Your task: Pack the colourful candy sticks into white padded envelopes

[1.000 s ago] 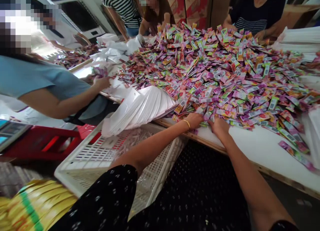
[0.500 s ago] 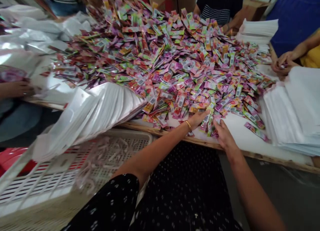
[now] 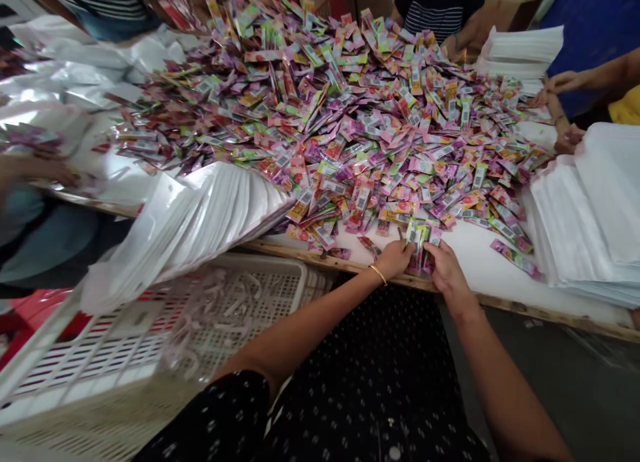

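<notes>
Before the heap of sachets (image 3: 340, 129), the left hand (image 3: 399, 259) has drawn back from its front edge, and the right hand (image 3: 447, 265), open earlier, has closed on the small bunch (image 3: 419, 247). Right of the heap, a co-worker's hands (image 3: 567, 82) have moved apart.

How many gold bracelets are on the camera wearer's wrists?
1: a gold bracelet at the wrist of the left hand. The wrist of the right hand looks bare.
</notes>
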`<state>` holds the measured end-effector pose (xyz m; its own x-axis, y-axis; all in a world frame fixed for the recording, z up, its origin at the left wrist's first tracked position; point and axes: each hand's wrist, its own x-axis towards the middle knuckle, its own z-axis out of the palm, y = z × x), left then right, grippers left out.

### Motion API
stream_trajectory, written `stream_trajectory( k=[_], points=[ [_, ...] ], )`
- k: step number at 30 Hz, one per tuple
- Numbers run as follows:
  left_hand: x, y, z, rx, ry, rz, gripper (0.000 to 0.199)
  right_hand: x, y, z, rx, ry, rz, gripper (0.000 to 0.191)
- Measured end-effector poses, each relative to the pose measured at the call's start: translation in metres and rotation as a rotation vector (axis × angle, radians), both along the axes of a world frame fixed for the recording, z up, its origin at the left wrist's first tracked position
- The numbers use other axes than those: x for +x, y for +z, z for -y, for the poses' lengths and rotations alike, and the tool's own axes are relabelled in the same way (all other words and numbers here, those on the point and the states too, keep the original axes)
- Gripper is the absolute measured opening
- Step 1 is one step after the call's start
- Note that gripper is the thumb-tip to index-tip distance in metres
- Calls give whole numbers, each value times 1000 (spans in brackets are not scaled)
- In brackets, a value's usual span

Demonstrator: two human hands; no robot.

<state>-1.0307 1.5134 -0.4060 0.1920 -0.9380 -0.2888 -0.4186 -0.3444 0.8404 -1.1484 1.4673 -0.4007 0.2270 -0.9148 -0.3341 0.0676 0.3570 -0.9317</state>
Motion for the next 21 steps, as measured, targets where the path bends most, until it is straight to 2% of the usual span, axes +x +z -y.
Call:
stream_trajectory(
  k=[2, 6, 9, 11, 13, 17, 19, 21],
  points=[
    [-9, 6, -2, 8, -39, 75, 39, 5, 5, -4, 32, -8, 10, 45],
    [-33, 18, -9, -56, -116, 157, 41, 13, 12, -11, 52, 65, 34, 55],
    [-36, 24, -17, -66, -168, 206, 45, 10, 12, -9, 30, 39, -23, 57],
    [-18, 24, -22, -165, -238, 203, 48, 2, 13, -3, 11, -6, -86, 53],
    [15, 21, -28, -294, -341, 282, 44, -8, 17, 4, -56, -38, -147, 46],
    [85, 11, -38, -316, -551, 665, 34, -23, 30, 23, -219, -77, -278, 43],
    [99, 8, -37, -305, -635, 778, 25, -24, 34, 32, -230, -129, -319, 44],
    [94, 8, -30, -303, -628, 804, 19, -23, 34, 38, -221, -199, -351, 42]
  ],
)
